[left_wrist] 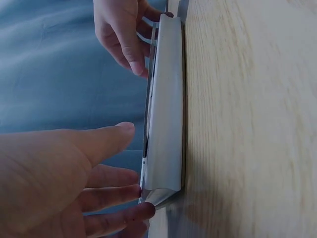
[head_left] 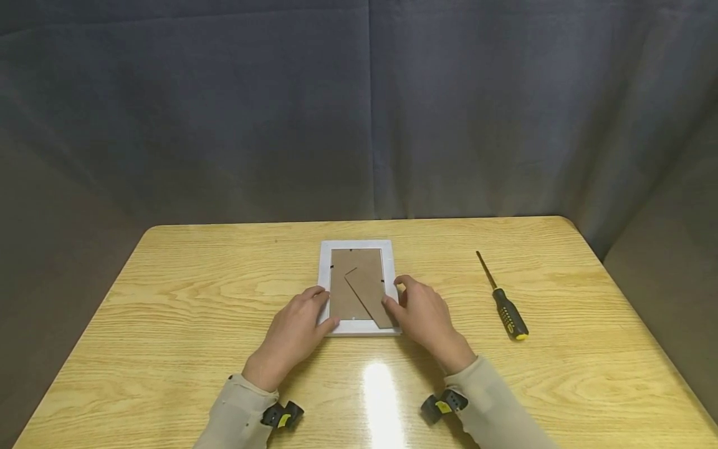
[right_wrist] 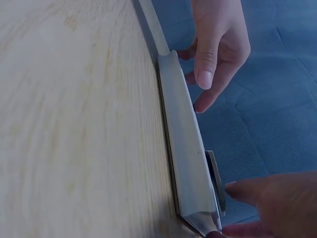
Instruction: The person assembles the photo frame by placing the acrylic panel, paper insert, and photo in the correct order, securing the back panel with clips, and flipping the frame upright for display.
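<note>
A white picture frame (head_left: 359, 327) lies face down on the table, its brown backing board (head_left: 343, 299) showing. An easel leg (head_left: 370, 290) slants across the board, and its lower end overlaps the frame's bottom right border. Small dark tabs sit along the inner edges. At the frame's lower left corner my left hand (head_left: 300, 321) touches the side with loose fingers, thumb held off the border in the left wrist view. My right hand (head_left: 426, 312) is at the right side, fingers by the outer edge and thumb close to the easel leg (right_wrist: 216, 183).
To the right of the frame lies a screwdriver (head_left: 509, 315) with a black and yellow handle, its shaft pointing away. The wooden table (head_left: 185, 299) ends at a dark grey curtain (head_left: 252, 125) behind. Each wrist wears a small black camera.
</note>
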{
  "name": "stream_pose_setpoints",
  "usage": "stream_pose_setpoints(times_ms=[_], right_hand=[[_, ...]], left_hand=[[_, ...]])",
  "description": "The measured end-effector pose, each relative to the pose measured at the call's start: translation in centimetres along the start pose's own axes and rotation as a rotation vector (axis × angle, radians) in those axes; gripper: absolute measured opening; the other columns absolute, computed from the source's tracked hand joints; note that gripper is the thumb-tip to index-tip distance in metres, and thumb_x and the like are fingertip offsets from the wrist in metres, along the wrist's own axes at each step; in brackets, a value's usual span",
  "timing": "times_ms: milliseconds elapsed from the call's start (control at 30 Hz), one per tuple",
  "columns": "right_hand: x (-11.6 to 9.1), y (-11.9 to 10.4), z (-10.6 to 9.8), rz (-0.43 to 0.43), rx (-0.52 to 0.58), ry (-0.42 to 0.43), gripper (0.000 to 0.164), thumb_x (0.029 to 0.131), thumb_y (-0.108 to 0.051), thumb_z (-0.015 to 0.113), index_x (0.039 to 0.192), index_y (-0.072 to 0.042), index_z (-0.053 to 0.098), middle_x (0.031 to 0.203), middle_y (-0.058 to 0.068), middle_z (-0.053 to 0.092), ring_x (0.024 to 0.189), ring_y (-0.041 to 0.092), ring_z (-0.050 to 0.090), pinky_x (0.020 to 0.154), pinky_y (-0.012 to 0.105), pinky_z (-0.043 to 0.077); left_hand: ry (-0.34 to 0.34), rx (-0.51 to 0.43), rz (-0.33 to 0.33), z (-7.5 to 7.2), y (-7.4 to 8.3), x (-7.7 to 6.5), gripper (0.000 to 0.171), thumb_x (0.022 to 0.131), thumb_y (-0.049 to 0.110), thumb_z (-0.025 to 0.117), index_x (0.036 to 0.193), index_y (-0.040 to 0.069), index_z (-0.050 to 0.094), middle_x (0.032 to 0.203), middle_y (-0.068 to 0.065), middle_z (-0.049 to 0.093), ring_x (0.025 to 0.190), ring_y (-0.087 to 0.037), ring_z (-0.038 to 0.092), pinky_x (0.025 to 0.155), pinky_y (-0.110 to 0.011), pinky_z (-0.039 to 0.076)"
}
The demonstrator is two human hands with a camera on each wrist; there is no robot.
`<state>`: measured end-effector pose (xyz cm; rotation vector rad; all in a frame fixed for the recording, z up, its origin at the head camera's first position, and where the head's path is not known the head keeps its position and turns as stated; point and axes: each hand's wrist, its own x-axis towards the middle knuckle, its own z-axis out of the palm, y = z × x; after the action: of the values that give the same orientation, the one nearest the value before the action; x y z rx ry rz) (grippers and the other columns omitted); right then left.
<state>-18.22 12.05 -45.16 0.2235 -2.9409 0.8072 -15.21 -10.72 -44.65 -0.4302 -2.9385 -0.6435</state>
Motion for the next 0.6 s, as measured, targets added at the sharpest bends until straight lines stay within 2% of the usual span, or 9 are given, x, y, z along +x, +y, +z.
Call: stream_pose_setpoints(times_ms=[333, 467, 533, 600], right_hand=[[-0.09, 0.64, 0.21, 0.030, 0.000, -0.026, 0.059, 0.084, -0.043, 0.063, 0.127, -0.003, 0.057, 0.070, -0.004, 0.059, 0.060, 0.011, 0.051, 0.053, 0.029, 0.044], [0.05, 0.66, 0.16, 0.007, 0.004, -0.045, 0.035, 0.085, -0.041, 0.062, 0.091, -0.008, 0.065, 0.061, -0.003, 0.052, 0.055, 0.013, 0.046, 0.048, 0.030, 0.038], [0.10, 0.63, 0.18, -0.006, 0.005, -0.052, 0.032, 0.086, -0.041, 0.061, 0.075, -0.011, 0.059, 0.057, -0.002, 0.049, 0.052, 0.014, 0.044, 0.045, 0.030, 0.035], [0.08, 0.59, 0.19, -0.008, 0.005, -0.056, 0.033, 0.087, -0.040, 0.060, 0.068, -0.013, 0.054, 0.056, -0.002, 0.048, 0.051, 0.014, 0.043, 0.045, 0.030, 0.034]], left_hand=[[-0.003, -0.022, 0.009, 0.36, -0.21, 0.03, 0.054, 0.083, 0.032, 0.068, 0.125, -0.001, 0.059, 0.134, -0.018, 0.053, 0.121, -0.032, 0.051, 0.099, -0.044, 0.042], [0.012, 0.000, 0.017, 0.41, -0.32, 0.07, 0.055, 0.083, 0.032, 0.069, 0.127, 0.000, 0.058, 0.136, -0.017, 0.051, 0.120, -0.033, 0.051, 0.097, -0.046, 0.043], [0.021, 0.018, 0.018, 0.47, -0.40, 0.09, 0.057, 0.083, 0.033, 0.069, 0.128, 0.000, 0.057, 0.137, -0.018, 0.049, 0.119, -0.034, 0.051, 0.096, -0.046, 0.044], [0.026, 0.034, 0.015, 0.57, -0.48, 0.12, 0.060, 0.083, 0.035, 0.068, 0.130, 0.000, 0.055, 0.138, -0.019, 0.048, 0.118, -0.034, 0.051, 0.095, -0.046, 0.045]])
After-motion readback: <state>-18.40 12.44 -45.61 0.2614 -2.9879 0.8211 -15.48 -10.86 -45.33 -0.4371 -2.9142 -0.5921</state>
